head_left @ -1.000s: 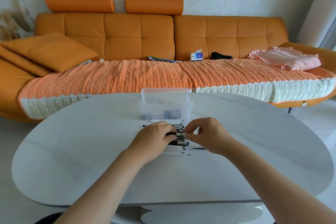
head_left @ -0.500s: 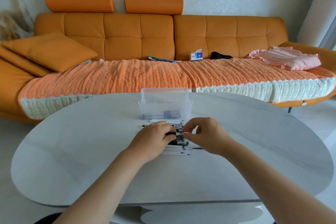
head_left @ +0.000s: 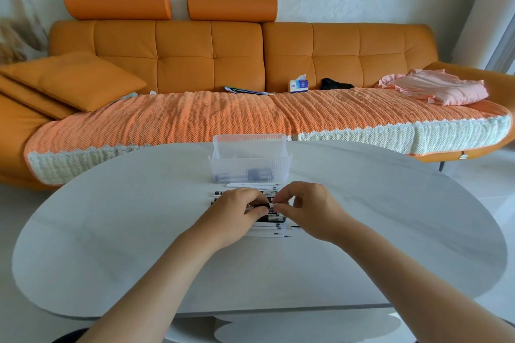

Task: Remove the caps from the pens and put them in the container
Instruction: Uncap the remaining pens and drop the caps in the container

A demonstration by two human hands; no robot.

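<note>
A row of white pens with black caps lies on the grey table, just in front of a clear plastic container. Several dark caps show through the container's ribbed wall. My left hand grips one pen's black end above the row. My right hand pinches the same pen's white part between thumb and forefinger. The two hands nearly touch and cover most of the row's middle.
An orange sofa with a knitted throw stands close behind the table. On it lie a tissue box, a pink garment, a cushion and some papers.
Both hands stay over the pen row. My right fingers have shifted slightly left and closed on the pen that the left hand holds.
</note>
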